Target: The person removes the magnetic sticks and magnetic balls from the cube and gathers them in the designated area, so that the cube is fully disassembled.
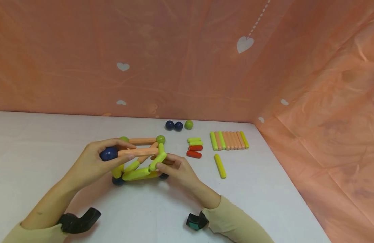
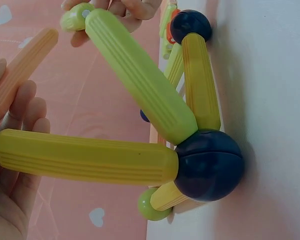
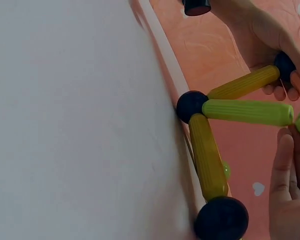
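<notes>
My left hand (image 1: 83,163) grips a peach ribbed stick (image 1: 138,152) and the dark blue ball (image 1: 108,154) at its near end. My right hand (image 1: 182,172) pinches a short light green curved piece (image 1: 157,161). Its tip meets or nearly meets the upper end of a light green stick (image 2: 140,75), which slants up from a dark blue corner ball (image 2: 210,165). A yellow stick (image 2: 85,157) runs from that corner ball to the ball at my left hand. Behind my hands, a peach stick (image 1: 142,141) joins two green balls (image 1: 160,139) in the same frame.
Two dark blue balls (image 1: 170,125) and a green ball (image 1: 189,125) sit at the table's back edge. Short light green and red pieces (image 1: 194,154) lie right of the frame. Further right are a row of sticks (image 1: 229,140) and a lone yellow stick (image 1: 220,166).
</notes>
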`<state>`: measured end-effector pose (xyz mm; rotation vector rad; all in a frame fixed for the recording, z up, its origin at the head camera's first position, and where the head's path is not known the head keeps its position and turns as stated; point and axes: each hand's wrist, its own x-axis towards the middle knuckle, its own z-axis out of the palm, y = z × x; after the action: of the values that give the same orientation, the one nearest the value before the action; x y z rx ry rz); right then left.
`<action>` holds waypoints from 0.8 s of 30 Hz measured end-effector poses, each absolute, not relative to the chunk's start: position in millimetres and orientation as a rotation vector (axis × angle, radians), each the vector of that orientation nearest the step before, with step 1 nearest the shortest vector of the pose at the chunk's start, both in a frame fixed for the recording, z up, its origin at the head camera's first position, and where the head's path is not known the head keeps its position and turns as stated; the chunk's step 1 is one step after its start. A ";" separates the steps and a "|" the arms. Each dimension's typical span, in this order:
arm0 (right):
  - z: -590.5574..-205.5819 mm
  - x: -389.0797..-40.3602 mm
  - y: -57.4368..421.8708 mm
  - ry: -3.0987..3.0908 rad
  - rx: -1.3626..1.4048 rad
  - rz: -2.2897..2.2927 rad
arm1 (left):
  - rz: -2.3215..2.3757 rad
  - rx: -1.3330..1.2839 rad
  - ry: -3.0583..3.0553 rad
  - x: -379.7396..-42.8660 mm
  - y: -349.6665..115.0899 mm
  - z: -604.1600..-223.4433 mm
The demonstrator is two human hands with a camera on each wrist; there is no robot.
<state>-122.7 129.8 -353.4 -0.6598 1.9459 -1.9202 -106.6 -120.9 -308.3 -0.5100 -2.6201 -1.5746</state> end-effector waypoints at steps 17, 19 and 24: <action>-351.0 -135.2 212.1 2.334 -0.519 -1.771 | -1.586 -0.510 -2.607 -106.5 -120.8 -306.8; -352.9 -138.6 220.3 2.440 -0.438 -1.683 | -1.582 -0.499 -2.619 -106.2 -120.7 -306.6; -357.8 -146.6 229.6 2.679 -0.302 -1.415 | -1.581 -0.492 -2.625 -105.7 -120.6 -307.7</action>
<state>-146.6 229.6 -357.8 -0.3024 2.6785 -1.4151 -105.7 -120.6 -307.7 -0.4919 -2.6251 -1.5806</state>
